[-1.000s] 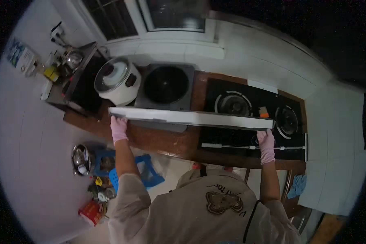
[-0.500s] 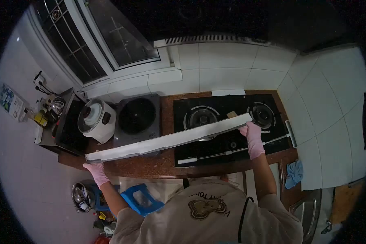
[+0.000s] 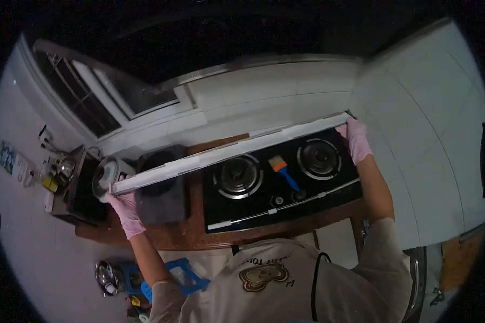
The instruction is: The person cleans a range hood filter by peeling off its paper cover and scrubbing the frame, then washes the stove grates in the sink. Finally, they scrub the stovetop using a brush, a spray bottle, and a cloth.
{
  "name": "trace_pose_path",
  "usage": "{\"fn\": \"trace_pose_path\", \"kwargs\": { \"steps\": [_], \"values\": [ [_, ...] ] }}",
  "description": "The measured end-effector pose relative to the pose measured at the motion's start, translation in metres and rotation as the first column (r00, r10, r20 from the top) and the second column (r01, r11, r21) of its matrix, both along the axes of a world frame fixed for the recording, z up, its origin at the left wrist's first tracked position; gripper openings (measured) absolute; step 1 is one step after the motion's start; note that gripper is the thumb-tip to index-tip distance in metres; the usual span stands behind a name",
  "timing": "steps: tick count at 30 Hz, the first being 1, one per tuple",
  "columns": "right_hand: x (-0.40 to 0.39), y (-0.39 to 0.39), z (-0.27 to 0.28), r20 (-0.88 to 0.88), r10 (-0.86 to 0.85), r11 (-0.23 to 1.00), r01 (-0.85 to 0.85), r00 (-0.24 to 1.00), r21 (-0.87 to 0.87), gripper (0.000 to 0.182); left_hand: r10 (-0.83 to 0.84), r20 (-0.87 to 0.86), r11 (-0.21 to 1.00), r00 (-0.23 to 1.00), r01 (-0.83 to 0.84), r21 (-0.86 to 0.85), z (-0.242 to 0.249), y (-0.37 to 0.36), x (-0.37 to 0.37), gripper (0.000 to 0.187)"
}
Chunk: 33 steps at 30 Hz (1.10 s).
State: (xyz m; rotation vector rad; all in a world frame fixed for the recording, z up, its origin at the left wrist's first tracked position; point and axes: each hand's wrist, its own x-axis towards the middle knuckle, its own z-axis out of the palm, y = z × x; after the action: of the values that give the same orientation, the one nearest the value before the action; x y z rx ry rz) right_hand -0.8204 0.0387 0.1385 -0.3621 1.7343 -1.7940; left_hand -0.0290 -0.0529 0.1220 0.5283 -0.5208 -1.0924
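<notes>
A long white strip-shaped panel [image 3: 215, 156] with dark edges is held across the counter in both hands, its right end farther back than its left. My left hand [image 3: 126, 212], in a pink glove, grips its left end near the rice cooker. On the right end, my right hand [image 3: 355, 139], gloved in pink too, is closed beside the right burner. Below the panel lies a brush [image 3: 289, 175] with a blue handle and orange collar, on the black gas cooktop [image 3: 213, 202]. The fingertips of both hands are partly hidden.
A white rice cooker [image 3: 103, 175] and a dark square hotplate [image 3: 170, 207] stand left of the cooktop. Along its front edge runs a thin rod with white pieces [image 3: 272, 211]. Tiled walls [image 3: 415, 124] close the back and right. A blue stool [image 3: 186, 273] stands below the counter.
Both hands have moved the panel toward the back wall, its right end most. The brush, mostly covered before, now shows between the burners. The camera view has shifted too.
</notes>
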Motion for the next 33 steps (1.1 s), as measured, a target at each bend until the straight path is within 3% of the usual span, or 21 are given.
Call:
{"fn": "trace_pose_path", "kwargs": {
  "steps": [1,2,4,6,9,12,17,23,25,26,27,28,29,31,32,33],
  "values": [
    [-0.022,-0.005,0.003,-0.083,-0.004,0.998,0.009,0.997,0.064,0.028,-0.007,0.009,0.999,1.000,0.007,-0.043,-0.002,-0.013,-0.015,0.055],
    [-0.043,-0.010,0.005,-0.160,-0.002,0.991,0.023,0.987,0.130,0.030,0.075,0.050,0.996,0.996,-0.077,0.036,0.021,-0.015,-0.050,0.055],
    [-0.040,-0.012,0.033,-0.117,-0.077,0.997,0.079,0.990,0.015,0.032,0.029,0.065,0.999,0.997,-0.028,-0.019,0.018,-0.036,-0.075,0.057],
    [-0.078,-0.034,0.037,-0.154,-0.082,0.996,0.087,0.985,0.027,0.032,0.037,0.063,0.995,0.997,-0.031,-0.091,0.014,-0.059,-0.096,0.058],
    [-0.110,-0.061,0.030,-0.182,-0.113,0.992,0.122,0.977,0.041,0.033,0.015,0.001,0.999,1.000,-0.015,-0.050,0.029,-0.072,-0.142,0.058],
    [-0.158,-0.091,0.027,-0.164,-0.114,0.992,0.120,0.980,0.030,0.035,-0.044,0.032,0.987,0.999,0.049,-0.153,0.014,-0.110,-0.152,0.056],
    [-0.174,-0.106,0.048,-0.110,-0.145,0.989,0.142,0.983,-0.043,0.038,-0.121,-0.034,0.989,0.992,0.118,-0.085,0.018,-0.149,-0.188,0.043],
    [-0.196,-0.130,0.054,-0.019,-0.144,0.989,0.144,0.989,-0.019,0.039,-0.133,-0.066,0.987,0.989,0.126,-0.098,-0.001,-0.191,-0.207,0.040],
    [-0.201,-0.137,0.069,-0.009,-0.152,0.987,0.153,0.988,0.055,0.039,-0.119,-0.081,0.992,0.990,0.116,-0.038,0.013,-0.198,-0.212,0.041],
    [-0.243,-0.142,0.031,-0.011,-0.154,0.986,0.154,0.988,0.060,0.039,-0.105,-0.085,0.994,0.991,0.106,0.005,0.017,-0.202,-0.217,0.043],
    [-0.284,-0.161,0.004,-0.367,-0.078,0.981,0.136,0.927,0.137,0.038,-0.106,-0.085,0.994,0.991,0.107,0.007,0.017,-0.206,-0.220,0.043],
    [-0.312,-0.194,-0.015,-0.668,0.035,0.966,0.147,0.744,0.215,0.038,-0.132,-0.045,0.991,0.990,0.130,-0.038,0.013,-0.209,-0.218,0.043],
    [-0.295,-0.185,0.000,-0.667,0.037,0.964,0.150,0.745,0.221,0.038,-0.156,-0.003,0.985,0.988,0.155,-0.078,0.009,-0.211,-0.219,0.044],
    [-0.260,-0.164,0.034,-0.227,0.015,0.972,0.039,0.974,0.230,0.039,-0.157,0.001,0.984,0.988,0.157,-0.090,0.008,-0.214,-0.223,0.045],
    [-0.251,-0.164,0.037,-0.221,0.019,0.972,0.034,0.975,0.234,0.039,-0.148,0.009,0.982,0.989,0.148,-0.115,0.011,-0.213,-0.228,0.045],
    [-0.244,-0.162,0.042,-0.075,-0.062,0.989,0.071,0.995,0.130,0.040,-0.137,-0.011,0.987,0.991,0.136,-0.082,0.016,-0.213,-0.233,0.047]
  ]
}}
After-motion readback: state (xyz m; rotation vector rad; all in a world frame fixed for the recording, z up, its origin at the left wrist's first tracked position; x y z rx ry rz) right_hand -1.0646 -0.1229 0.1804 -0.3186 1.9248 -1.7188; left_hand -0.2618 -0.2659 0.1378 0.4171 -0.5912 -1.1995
